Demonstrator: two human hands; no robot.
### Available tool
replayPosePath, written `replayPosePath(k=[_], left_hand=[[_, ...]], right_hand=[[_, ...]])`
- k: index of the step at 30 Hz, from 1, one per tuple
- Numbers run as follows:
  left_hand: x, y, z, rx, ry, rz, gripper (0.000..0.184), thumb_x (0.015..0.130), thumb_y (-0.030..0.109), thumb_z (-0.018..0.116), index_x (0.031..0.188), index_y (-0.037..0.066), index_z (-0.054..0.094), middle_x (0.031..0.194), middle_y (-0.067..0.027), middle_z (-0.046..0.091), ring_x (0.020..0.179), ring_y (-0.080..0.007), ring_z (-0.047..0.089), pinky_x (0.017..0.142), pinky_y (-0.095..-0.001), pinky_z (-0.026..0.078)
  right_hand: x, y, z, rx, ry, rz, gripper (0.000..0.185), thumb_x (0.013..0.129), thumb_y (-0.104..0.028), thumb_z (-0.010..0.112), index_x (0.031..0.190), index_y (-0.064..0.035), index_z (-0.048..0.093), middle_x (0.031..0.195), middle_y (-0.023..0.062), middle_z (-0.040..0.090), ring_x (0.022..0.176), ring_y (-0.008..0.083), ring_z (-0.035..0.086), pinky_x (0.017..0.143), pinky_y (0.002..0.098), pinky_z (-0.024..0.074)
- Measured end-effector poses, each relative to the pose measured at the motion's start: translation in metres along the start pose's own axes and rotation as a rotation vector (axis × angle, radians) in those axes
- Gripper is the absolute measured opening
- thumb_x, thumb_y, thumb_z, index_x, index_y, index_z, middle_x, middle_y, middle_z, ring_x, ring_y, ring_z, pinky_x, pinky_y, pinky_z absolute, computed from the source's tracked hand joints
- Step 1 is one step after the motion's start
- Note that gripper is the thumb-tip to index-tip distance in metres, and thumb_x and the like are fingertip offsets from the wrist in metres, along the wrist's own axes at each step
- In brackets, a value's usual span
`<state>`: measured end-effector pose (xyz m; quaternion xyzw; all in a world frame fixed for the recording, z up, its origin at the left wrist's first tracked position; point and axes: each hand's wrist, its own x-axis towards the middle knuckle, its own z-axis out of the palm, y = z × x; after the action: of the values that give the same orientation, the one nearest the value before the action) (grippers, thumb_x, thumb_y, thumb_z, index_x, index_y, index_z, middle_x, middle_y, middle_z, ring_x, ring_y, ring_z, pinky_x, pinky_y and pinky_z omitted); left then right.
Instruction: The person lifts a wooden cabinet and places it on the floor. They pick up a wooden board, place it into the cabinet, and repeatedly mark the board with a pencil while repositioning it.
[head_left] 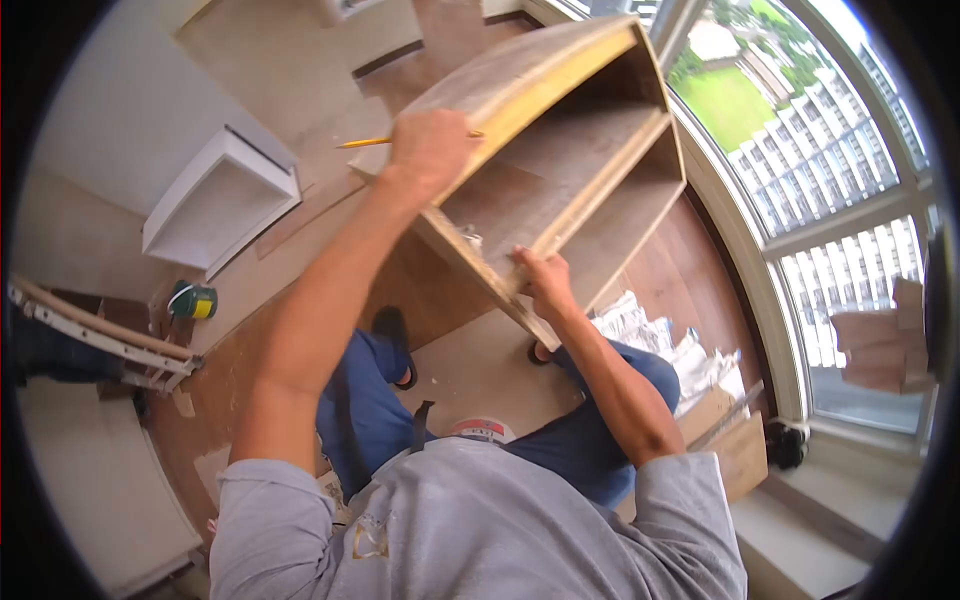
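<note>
A wooden shelf unit (560, 225) with open compartments is tilted in front of me, its open side facing me and to the right. My left hand (432, 152) is closed at its upper left edge, with a yellow pencil (365, 143) sticking out on both sides of the fist. My right hand (545, 283) is wrapped around the near end of the middle divider board (600, 190), close to the lower side panel. A small pale thing (472, 238), too small to name, shows inside the compartment beside that panel.
To the left are a white open box (225, 205), a green can (192, 301) and a ladder (110, 335). White crumpled bags (665, 350) and board pieces (725, 450) lie right of my legs. A large window (780, 200) borders the right side.
</note>
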<state>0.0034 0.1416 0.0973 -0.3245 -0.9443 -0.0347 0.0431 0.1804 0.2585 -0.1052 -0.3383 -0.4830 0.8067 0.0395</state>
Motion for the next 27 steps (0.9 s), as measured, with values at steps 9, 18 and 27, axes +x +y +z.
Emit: replayPosePath(k=[9,18,27], left_hand=[[0.013,-0.098,0.008,0.056,0.193,0.017,0.043,0.094,0.050,0.056,0.086,0.008,0.064,0.079,-0.0184,0.068,0.078,-0.0416,0.065,0.071,-0.0522,0.049],[0.029,-0.123,0.009,0.118,0.200,-0.051,0.043,0.093,0.049,0.057,0.084,0.007,0.062,0.081,-0.0189,0.069,0.080,-0.0415,0.066,0.070,-0.0516,0.049],[0.046,-0.151,0.020,0.168,0.236,-0.041,0.046,0.094,0.051,0.055,0.085,0.006,0.062,0.079,-0.0214,0.068,0.079,-0.0445,0.065,0.071,-0.0542,0.049]], right_hand=[[-0.006,-0.005,0.063,-0.194,-0.067,-0.053,0.049,0.095,-0.040,0.063,0.109,0.0064,0.058,0.098,0.0186,0.068,0.086,0.0290,0.069,0.069,0.0425,0.0586],[0.018,-0.071,-0.035,-0.935,0.607,-0.675,0.044,0.094,-0.042,0.061,0.105,0.0007,0.066,0.110,0.0265,0.066,0.102,0.0437,0.062,0.091,0.0497,0.0482],[0.109,0.026,-0.067,-0.151,0.996,-0.054,0.069,0.083,-0.028,0.072,0.137,0.0035,0.044,0.123,0.0316,0.060,0.113,0.0447,0.061,0.094,0.0466,0.0499]])
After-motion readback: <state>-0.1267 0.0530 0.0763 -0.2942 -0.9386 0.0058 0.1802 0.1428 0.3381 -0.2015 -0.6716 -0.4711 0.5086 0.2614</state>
